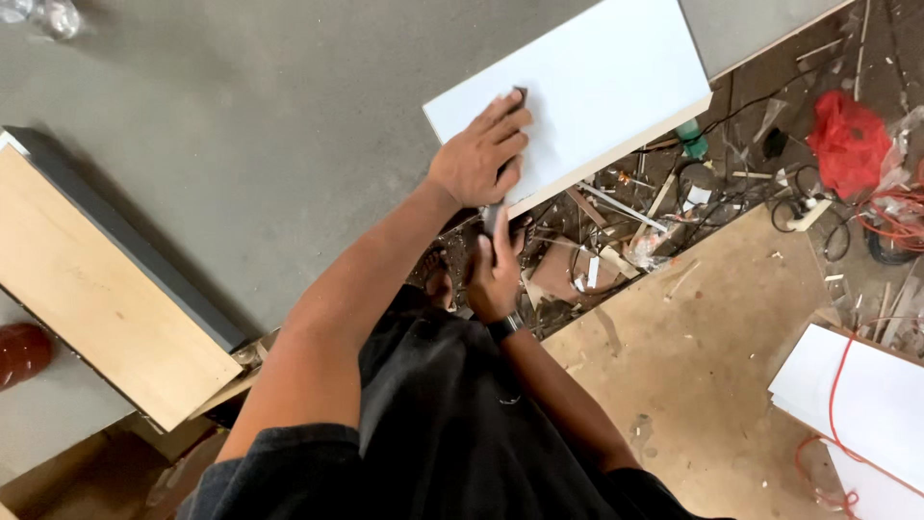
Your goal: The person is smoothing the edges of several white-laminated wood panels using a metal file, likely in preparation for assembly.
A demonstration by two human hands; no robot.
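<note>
left hand flat on white board; right hand grips grey strip at edge.

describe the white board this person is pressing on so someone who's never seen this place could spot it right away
On the big grey worktable, look to its far right edge. The white board lies there, jutting over the littered floor, with the left hand flat on its near corner. The other white panels lie lower right, crossed by orange cord.

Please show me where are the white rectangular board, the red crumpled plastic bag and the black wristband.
White rectangular board (597, 77): head view, bare top face.
Red crumpled plastic bag (849, 140): head view, its middle.
Black wristband (503, 328): head view, band on wrist.
</note>
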